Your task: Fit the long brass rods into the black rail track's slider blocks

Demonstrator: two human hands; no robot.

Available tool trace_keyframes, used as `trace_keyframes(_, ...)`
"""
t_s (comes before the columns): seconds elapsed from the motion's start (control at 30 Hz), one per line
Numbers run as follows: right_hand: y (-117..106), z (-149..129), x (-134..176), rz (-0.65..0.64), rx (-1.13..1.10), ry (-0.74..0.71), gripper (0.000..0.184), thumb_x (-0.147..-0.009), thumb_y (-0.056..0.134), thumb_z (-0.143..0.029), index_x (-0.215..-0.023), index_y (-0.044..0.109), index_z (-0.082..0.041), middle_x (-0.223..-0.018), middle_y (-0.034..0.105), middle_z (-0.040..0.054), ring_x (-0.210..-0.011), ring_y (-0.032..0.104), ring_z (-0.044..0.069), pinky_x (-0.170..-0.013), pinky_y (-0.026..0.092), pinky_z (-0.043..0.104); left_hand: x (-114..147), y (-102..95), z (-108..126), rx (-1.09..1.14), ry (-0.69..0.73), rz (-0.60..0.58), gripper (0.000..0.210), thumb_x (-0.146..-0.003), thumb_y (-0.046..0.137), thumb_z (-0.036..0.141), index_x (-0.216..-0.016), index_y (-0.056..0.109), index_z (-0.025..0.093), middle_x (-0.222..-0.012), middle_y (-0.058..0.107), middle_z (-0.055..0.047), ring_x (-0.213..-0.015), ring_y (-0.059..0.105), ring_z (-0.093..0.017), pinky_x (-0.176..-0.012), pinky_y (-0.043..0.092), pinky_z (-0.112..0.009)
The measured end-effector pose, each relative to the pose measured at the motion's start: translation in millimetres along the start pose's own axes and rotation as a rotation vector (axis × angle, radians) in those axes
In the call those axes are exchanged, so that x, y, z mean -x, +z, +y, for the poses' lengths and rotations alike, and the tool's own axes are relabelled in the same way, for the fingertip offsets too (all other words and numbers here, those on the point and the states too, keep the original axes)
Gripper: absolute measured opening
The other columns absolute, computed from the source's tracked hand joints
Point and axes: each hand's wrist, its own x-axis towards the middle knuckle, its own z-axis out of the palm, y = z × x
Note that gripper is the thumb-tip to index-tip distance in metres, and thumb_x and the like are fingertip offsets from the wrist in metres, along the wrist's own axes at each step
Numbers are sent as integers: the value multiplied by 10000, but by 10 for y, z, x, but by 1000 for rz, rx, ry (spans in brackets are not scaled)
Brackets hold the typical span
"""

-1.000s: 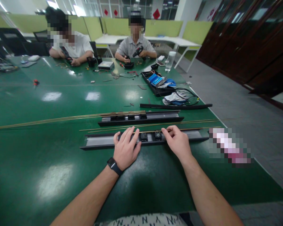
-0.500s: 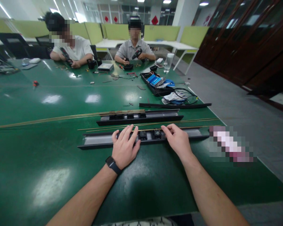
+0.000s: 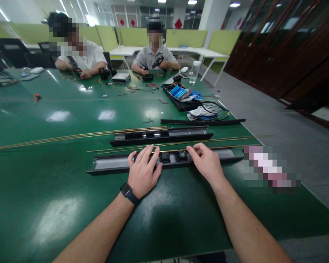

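Note:
A long black channel with a pale inner face lies across the table before me. Small black blocks sit inside it, some hidden by my fingers. Over its left-middle part rests my left hand, fingers spread, tips at the far edge. My right hand has thumb and forefinger pinched on a thin brass rod that runs along the channel's far side and out to the right. Just behind, more brass rods lie on the table. A second black channel with similar blocks stands farther back.
Long brass rods extend left from the second channel. Behind are a black strip, gloves with a cable and a black tray. Two people sit across the green table, holding tools. A blurred patch covers something at right.
The view has shifted slightly, so the table things appear a little farther left. Both hands keep nearly the same pose at the near channel.

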Motion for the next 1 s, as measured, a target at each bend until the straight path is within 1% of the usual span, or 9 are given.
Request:
trace_keyframes(0.17, -22, -24, 9, -5, 7, 2, 469, -927, 600, -695, -786, 662, -251, -626, 675, -5, -585, 606, 174, -680, 432, 315, -7, -16, 11, 8, -8, -7, 529, -1031, 572, 343, -1553, 532, 267, -1562, 586, -137, -1411, 570, -327, -1197, 243, -556)
trace_keyframes(0.6, -51, -51, 20, -18, 20, 19, 459, -923, 614, -679, -766, 670, -252, -632, 689, -6, -600, 627, 175, -684, 437, 315, -2, -13, 4, 10, -7, -14, 500, -1048, 542, 360, -1534, 545, 246, -1564, 583, -142, -1426, 556, -319, -1190, 247, -554)
trace_keyframes(0.8, -10, -18, 22, 13, 30, -2, 458, -926, 608, -692, -800, 649, -254, -633, 685, -9, -584, 614, 171, -685, 436, 316, -1, -17, 6, 14, -8, -18, 538, -1034, 563, 344, -1565, 515, 270, -1564, 583, -140, -1424, 556, -333, -1193, 250, -563)
trace_keyframes(1.0, 3, -8, 14, 13, 17, 4, 481, -930, 586, -720, -825, 651, -255, -640, 686, -6, -591, 616, 175, -682, 434, 314, 1, -10, 5, 7, -4, -14, 521, -1043, 547, 356, -1554, 523, 254, -1564, 582, -142, -1424, 557, -325, -1193, 247, -560)
